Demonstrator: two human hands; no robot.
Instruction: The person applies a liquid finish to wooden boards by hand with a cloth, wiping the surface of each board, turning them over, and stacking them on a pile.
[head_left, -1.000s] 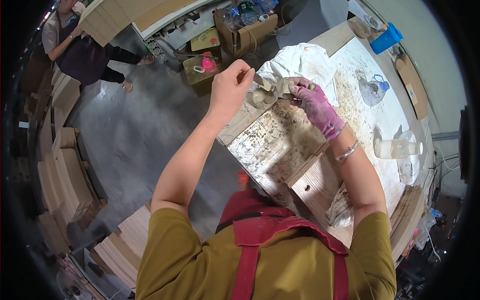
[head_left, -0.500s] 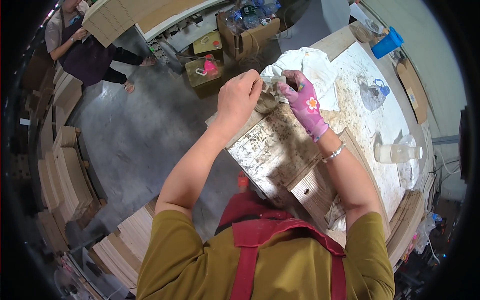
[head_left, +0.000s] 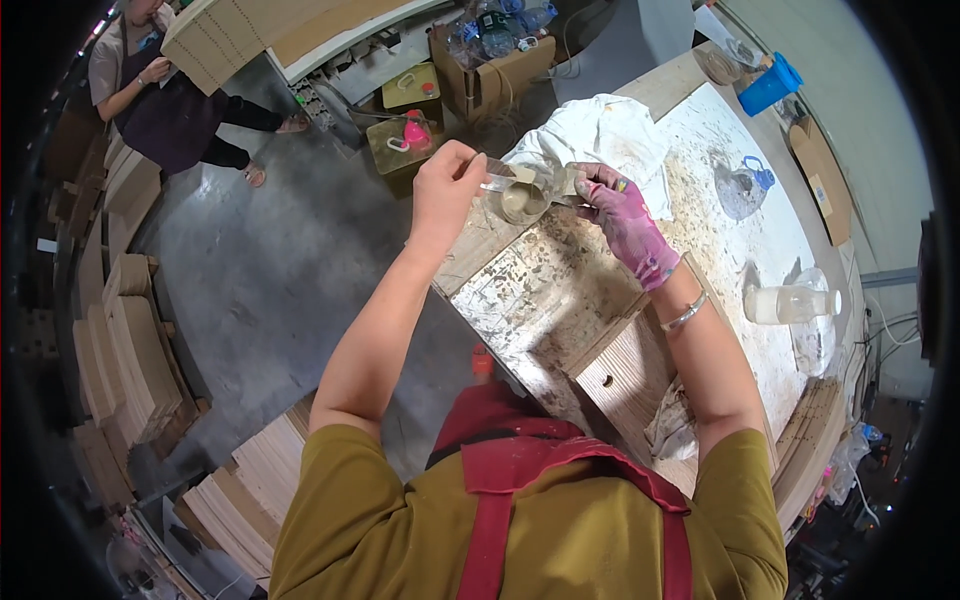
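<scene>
My bare left hand (head_left: 447, 190), fingers pinched, holds a translucent flat strip (head_left: 497, 182) beside a small round cup (head_left: 524, 203) with greyish paste in it. Whether the strip joins the cup, I cannot tell. My right hand (head_left: 628, 222), in a stained pink glove, is closed on a thin flat scraper (head_left: 567, 188) just right of the cup. Behind both hands a crumpled white cloth (head_left: 610, 130) lies on the worktable (head_left: 535, 270), which is spattered with dried paste. Between my forearms and nearer to me sits a wood-grain panel (head_left: 628, 375) with a small dark hole.
On the table's right stand a clear bottle of whitish liquid (head_left: 790, 304), a clear jug (head_left: 742, 190) and a blue cup (head_left: 770, 85). Stacked boards (head_left: 140, 350) line the left. Metal cans (head_left: 397, 145) and a carton of bottles (head_left: 490, 75) sit beyond. A co-worker (head_left: 165, 100) stands far left.
My hands have moved apart, the left one leftward and the right one slightly right and down. The cup and paste between them now show more plainly.
</scene>
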